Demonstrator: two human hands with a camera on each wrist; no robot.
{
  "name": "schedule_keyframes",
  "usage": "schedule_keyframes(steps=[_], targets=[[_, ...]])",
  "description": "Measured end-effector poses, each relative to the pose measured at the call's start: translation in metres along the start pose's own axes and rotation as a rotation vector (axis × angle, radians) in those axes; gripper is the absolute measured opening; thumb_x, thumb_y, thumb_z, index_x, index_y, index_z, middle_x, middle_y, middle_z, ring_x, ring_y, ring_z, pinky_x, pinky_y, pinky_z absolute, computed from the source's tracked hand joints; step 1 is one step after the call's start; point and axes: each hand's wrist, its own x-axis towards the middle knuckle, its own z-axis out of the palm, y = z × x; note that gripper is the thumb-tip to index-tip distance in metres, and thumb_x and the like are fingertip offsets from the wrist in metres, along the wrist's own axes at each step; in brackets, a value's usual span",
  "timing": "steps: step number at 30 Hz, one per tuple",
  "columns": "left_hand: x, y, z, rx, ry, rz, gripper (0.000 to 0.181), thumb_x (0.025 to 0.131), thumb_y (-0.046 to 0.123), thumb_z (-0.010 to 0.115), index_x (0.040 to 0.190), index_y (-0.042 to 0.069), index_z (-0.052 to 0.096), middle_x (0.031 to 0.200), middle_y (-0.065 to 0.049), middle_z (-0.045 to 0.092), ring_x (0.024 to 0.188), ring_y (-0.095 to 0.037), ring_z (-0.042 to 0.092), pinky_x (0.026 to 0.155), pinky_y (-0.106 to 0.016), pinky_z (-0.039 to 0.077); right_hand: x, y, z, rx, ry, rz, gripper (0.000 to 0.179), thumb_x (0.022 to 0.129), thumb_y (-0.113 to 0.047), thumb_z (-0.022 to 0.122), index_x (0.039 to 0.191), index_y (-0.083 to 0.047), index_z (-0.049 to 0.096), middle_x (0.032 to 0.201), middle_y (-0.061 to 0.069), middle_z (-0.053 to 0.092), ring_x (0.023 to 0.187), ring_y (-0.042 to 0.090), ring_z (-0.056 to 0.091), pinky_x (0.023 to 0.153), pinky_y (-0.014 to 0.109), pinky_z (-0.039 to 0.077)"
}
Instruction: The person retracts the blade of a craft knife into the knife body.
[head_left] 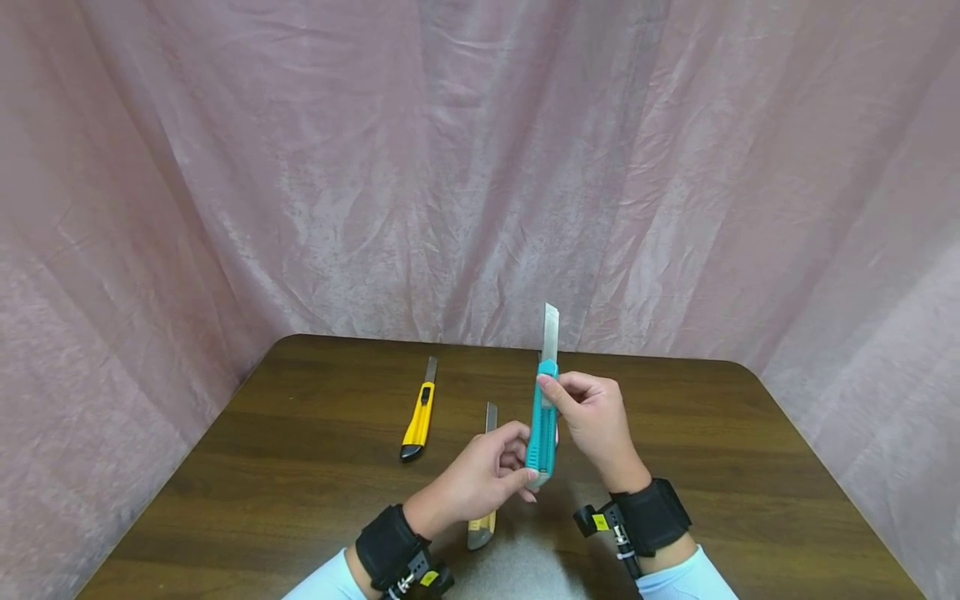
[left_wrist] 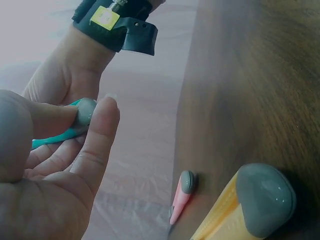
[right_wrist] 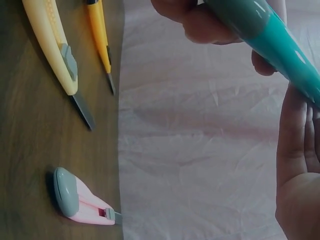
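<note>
Both hands hold a teal utility knife (head_left: 542,425) upright above the table, its long blade (head_left: 551,329) extended upward. At the lower end, the left hand (head_left: 483,471) pinches the knife's grey butt between thumb and fingers. Higher up, the right hand (head_left: 600,417) grips the body just below the blade, thumb across the front. In the left wrist view the left thumb presses on the grey butt (left_wrist: 86,112). A pale yellow utility knife (head_left: 482,527) lies on the table beneath the left hand, which hides its middle; its blade shows past the hand.
A bright yellow utility knife (head_left: 420,419) with a black end lies farther left on the brown wooden table (head_left: 322,467), blade out. A pink utility knife (right_wrist: 90,202) with a grey end also lies there, mostly hidden in the head view. Pink curtains (head_left: 480,167) hang behind the table.
</note>
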Motion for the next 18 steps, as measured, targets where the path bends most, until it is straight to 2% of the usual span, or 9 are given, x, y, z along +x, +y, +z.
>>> schedule_keyframes(steps=[7, 13, 18], targets=[[0.0004, 0.0001, -0.0013, 0.004, 0.013, 0.009, 0.035, 0.089, -0.007, 0.059, 0.118, 0.009, 0.046, 0.093, -0.009, 0.062, 0.08, -0.032, 0.063, 0.066, -0.038, 0.057, -0.0008, 0.0011, 0.0003, 0.027, -0.025, 0.0, 0.006, 0.089, -0.002, 0.065, 0.086, 0.0, 0.069, 0.064, 0.013, 0.058, 0.053, 0.02, 0.045, 0.045, 0.023, 0.043], [0.0006, 0.0007, -0.0021, 0.009, 0.016, 0.002, 0.035, 0.09, -0.007, 0.059, 0.118, 0.009, 0.046, 0.093, -0.009, 0.062, 0.08, -0.031, 0.063, 0.067, -0.044, 0.057, -0.0004, 0.0002, 0.0007, -0.006, -0.036, 0.034, 0.013, 0.091, -0.007, 0.064, 0.079, -0.001, 0.068, 0.061, 0.012, 0.057, 0.053, 0.017, 0.048, 0.044, 0.023, 0.045], [0.0008, 0.0003, -0.0026, 0.004, 0.019, -0.011, 0.035, 0.09, -0.006, 0.06, 0.118, 0.008, 0.046, 0.094, -0.008, 0.062, 0.08, -0.029, 0.063, 0.068, -0.048, 0.056, -0.0004, -0.0005, -0.0001, -0.028, -0.069, 0.05, 0.022, 0.093, -0.008, 0.062, 0.072, -0.001, 0.066, 0.057, 0.014, 0.054, 0.05, 0.023, 0.045, 0.039, 0.024, 0.042]])
